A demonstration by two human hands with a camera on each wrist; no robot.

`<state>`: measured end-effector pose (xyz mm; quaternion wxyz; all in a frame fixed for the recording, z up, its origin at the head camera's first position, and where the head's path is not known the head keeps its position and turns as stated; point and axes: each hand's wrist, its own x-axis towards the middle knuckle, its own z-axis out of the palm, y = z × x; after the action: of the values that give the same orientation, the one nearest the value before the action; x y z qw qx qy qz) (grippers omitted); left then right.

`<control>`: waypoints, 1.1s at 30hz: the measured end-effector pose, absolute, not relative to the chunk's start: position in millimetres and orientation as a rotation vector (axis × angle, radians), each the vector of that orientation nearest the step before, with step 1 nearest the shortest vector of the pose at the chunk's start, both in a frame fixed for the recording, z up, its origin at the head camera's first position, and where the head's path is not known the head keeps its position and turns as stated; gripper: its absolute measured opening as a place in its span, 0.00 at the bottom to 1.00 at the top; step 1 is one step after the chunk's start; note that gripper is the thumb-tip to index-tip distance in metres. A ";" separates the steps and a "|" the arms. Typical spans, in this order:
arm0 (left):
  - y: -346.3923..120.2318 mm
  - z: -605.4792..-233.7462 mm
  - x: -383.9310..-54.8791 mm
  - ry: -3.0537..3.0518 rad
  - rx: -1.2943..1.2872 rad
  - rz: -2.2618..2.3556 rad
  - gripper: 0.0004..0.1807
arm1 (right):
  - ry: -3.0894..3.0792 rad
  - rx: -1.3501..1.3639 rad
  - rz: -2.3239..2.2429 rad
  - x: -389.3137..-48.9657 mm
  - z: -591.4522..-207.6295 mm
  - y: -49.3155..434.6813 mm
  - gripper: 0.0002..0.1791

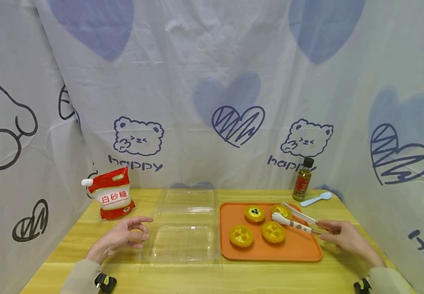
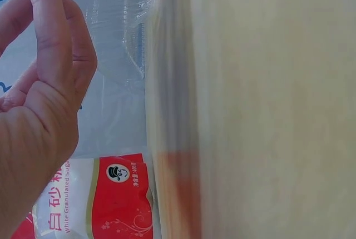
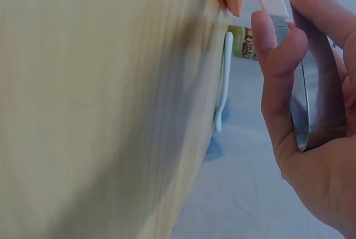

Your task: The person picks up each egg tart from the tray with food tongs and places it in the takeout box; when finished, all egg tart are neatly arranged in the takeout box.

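My right hand (image 1: 348,239) holds metal tongs (image 1: 302,227) with white tips by their handle. In the right wrist view the bent steel end of the tongs (image 3: 325,105) lies against the palm. The tips stand apart on either side of the back right tart (image 1: 279,210); whether they touch it I cannot tell. Several yellow tarts lie on the orange tray (image 1: 296,251), one tart (image 1: 254,213) topped with dark berries. My left hand (image 1: 121,237), fingers loosely bent and holding nothing, hovers beside the left edge of a clear plastic container (image 1: 182,245) with its lid (image 1: 188,200) folded back.
A red and white bag of white sugar (image 1: 114,198) with a spout stands at the back left. Behind the tray's right end are a dark-capped bottle (image 1: 302,181) and a pale blue spoon (image 1: 316,199). A printed cloth (image 1: 182,102) hangs behind the wooden table (image 1: 234,279).
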<state>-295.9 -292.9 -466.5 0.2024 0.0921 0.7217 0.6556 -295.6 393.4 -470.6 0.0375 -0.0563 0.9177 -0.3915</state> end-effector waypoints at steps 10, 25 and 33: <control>-291.1 -466.4 -299.2 2.015 0.275 1.830 0.38 | 2.857 -0.113 -1.227 -294.2 -470.6 386.5 0.30; -293.8 -468.4 -299.5 1.987 0.274 1.842 0.37 | 2.847 -0.147 -1.282 -293.1 -460.0 372.1 0.31; -294.1 -467.5 -300.5 1.977 0.277 1.834 0.37 | 2.841 -0.164 -1.290 -293.6 -451.1 350.3 0.33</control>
<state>-300.5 -294.1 -467.5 0.2135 0.0999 0.7125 0.6609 -293.6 350.3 -451.1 0.0085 -0.0525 0.9092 -0.4129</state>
